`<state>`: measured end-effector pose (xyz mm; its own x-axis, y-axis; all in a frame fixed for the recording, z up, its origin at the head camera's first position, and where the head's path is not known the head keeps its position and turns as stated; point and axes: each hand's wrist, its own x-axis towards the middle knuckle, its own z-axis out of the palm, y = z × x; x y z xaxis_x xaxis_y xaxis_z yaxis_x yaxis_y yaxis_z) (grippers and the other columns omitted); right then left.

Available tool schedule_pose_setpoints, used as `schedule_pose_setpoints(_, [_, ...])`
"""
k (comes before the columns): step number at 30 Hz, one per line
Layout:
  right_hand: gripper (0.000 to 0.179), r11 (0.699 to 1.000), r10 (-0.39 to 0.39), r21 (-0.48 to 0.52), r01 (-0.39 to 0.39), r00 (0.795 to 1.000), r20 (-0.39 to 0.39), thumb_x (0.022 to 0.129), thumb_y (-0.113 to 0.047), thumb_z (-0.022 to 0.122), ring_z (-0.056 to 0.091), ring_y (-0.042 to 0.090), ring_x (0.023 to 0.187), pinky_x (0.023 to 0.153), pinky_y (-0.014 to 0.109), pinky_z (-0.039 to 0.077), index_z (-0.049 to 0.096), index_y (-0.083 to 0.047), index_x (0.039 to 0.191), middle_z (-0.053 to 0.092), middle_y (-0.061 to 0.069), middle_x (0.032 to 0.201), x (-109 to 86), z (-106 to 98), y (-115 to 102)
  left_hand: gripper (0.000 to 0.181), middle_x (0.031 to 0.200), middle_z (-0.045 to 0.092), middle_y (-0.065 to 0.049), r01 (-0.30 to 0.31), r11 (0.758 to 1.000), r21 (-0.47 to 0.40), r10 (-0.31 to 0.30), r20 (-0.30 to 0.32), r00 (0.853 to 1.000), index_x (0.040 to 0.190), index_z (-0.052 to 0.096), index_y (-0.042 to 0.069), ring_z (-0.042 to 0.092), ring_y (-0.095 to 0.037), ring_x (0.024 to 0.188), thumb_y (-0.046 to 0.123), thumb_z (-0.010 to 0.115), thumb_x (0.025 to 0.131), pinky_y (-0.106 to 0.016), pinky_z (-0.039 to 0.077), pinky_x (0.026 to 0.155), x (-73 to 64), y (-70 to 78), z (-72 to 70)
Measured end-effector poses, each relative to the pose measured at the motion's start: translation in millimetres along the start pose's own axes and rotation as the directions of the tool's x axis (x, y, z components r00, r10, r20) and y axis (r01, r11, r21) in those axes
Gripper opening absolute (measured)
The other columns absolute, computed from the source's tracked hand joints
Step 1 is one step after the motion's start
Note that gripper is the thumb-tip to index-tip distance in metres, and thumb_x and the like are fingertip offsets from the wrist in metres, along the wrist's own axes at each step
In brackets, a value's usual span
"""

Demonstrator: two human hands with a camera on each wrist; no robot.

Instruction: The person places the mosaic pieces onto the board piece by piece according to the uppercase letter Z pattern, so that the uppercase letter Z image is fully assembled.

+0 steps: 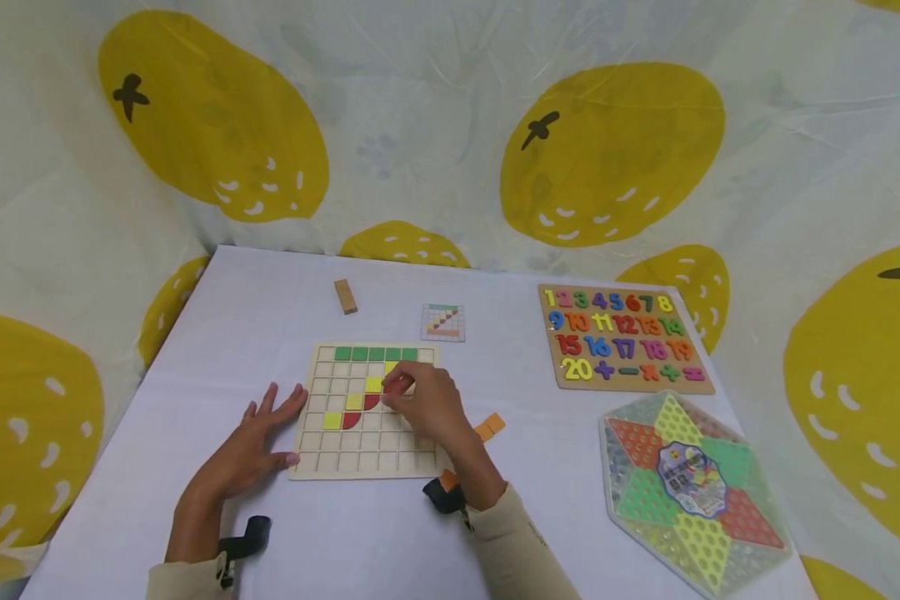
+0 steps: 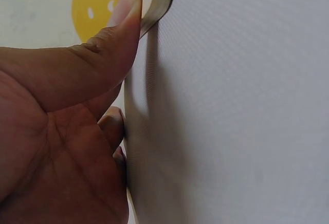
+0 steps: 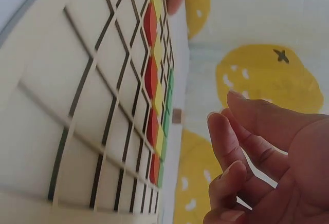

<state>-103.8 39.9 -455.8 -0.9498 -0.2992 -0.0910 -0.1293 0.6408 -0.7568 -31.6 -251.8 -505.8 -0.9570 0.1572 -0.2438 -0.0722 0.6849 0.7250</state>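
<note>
A wooden grid board [image 1: 330,462] lies on the white table. Along its far row runs a line of green square tiles [image 1: 377,354]. Yellow square tiles [image 1: 355,402] step diagonally upward to the right, with red quarter-round tiles [image 1: 352,420] beside them. My left hand [image 1: 247,450] is at the board's left side, fingers spread, its thumb touching the edge near the front corner. Over the board's right half hovers my right hand [image 1: 431,408], thumb and fingertips bent close together. The right wrist view shows that hand [image 3: 267,157] off the surface with no tile between its fingers.
Orange tiles [image 1: 491,426] lie right of the board, another [image 1: 448,480] by the right wrist. Behind the board are a pattern card [image 1: 443,322] and a small wooden block [image 1: 345,296]. A number puzzle [image 1: 626,337] and a hexagonal star-pattern game board [image 1: 693,492] are at right.
</note>
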Motion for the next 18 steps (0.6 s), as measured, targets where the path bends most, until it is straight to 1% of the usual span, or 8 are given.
schedule_pose_setpoints(4, [0.015, 1.0, 0.018, 0.005, -0.018, 1.0, -0.013, 0.093, -0.02, 0.082, 0.062, 0.016, 0.087, 0.062, 0.027, 0.045, 0.079, -0.019, 0.107, 0.071, -0.005, 0.086, -7.9, -13.9, 9.2, 0.112, 0.178, 0.018, -0.013, 0.01, 1.0, -0.006, -0.01, -0.001, 1.0, 0.167, 0.033, 0.023, -0.011, -0.044, 0.166, 0.005, 0.091, 0.073, -0.079, -0.002, 0.126, -1.4, 0.3, 1.1])
schedule_pose_setpoints(7, [0.017, 0.999, 0.034, 0.003, -0.034, 0.999, -0.019, 0.092, -0.02, 0.083, 0.058, 0.017, 0.076, 0.058, 0.026, 0.043, 0.079, -0.017, 0.109, 0.071, -0.005, 0.084, -15.7, -23.1, 16.6, 0.112, 0.178, 0.018, -0.013, 0.007, 1.0, -0.009, -0.007, 0.001, 1.0, 0.167, 0.032, 0.023, -0.01, -0.044, 0.166, 0.005, 0.091, 0.073, -0.079, -0.002, 0.126, -1.3, -0.2, 1.5])
schedule_pose_setpoints(11, [0.019, 0.998, 0.06, -0.013, -0.061, 0.998, -0.037, 0.09, -0.017, 0.084, 0.054, 0.017, 0.068, 0.054, 0.025, 0.04, 0.078, -0.016, 0.108, 0.071, -0.006, 0.085, -25.6, -33.5, 28.9, 0.113, 0.178, 0.018, -0.013, 0.002, 1.0, -0.009, -0.002, 0.0, 1.0, 0.168, 0.032, 0.023, -0.01, -0.043, 0.166, 0.004, 0.091, 0.073, -0.077, -0.004, 0.128, -0.4, -0.9, 1.2])
schedule_pose_setpoints(15, [0.02, 0.993, 0.114, -0.033, -0.116, 0.992, -0.06, 0.088, -0.015, 0.086, 0.054, 0.017, 0.073, 0.057, 0.026, 0.043, 0.078, -0.017, 0.106, 0.072, -0.006, 0.087, -33.2, -41.3, 41.5, 0.113, 0.178, 0.017, -0.012, 0.005, 1.0, -0.004, -0.005, -0.002, 1.0, 0.168, 0.031, 0.023, -0.011, -0.043, 0.166, 0.003, 0.09, 0.074, -0.078, -0.003, 0.127, 0.0, -0.9, 1.1])
schedule_pose_setpoints(18, [0.021, 0.987, 0.152, -0.047, -0.156, 0.986, -0.069, 0.085, -0.014, 0.088, 0.055, 0.017, 0.078, 0.063, 0.028, 0.045, 0.079, -0.018, 0.103, 0.072, -0.006, 0.09, -37.6, -45.7, 50.6, 0.113, 0.178, 0.016, -0.013, 0.012, 1.0, 0.004, -0.011, -0.004, 1.0, 0.168, 0.031, 0.024, -0.012, -0.045, 0.166, 0.003, 0.09, 0.074, -0.081, -0.001, 0.124, -0.4, -0.6, 0.7])
